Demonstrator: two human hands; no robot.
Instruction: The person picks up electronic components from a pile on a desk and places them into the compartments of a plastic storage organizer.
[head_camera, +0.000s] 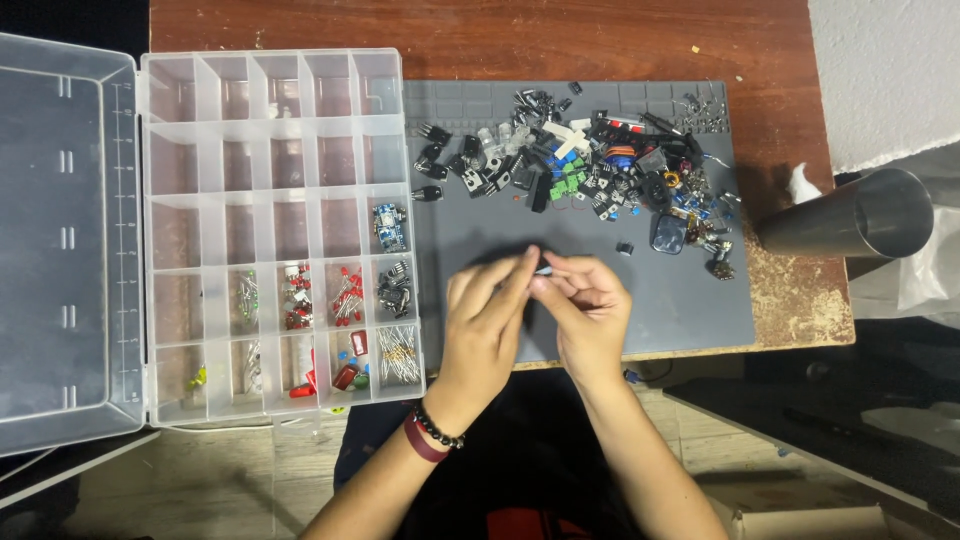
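Both hands, left (487, 320) and right (588, 312), pinch one tiny part (543, 270) between fingertips above the grey mat (480, 240), just below the parts pile (590, 165); a loose pinch could likely drop it off the mat's near edge.

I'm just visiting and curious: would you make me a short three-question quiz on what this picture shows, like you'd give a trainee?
1. True or false: the clear organiser box has its lid open.
2. What lies heaped at the far end of the grey mat?
A. coins B. small electronic parts C. screws
3. What do the left hand and right hand pinch between them?

Key:
1. True; the lid lies flat on the left.
2. B, the pile of electronic parts.
3. A tiny component, too small to identify, held at the fingers over the mat.
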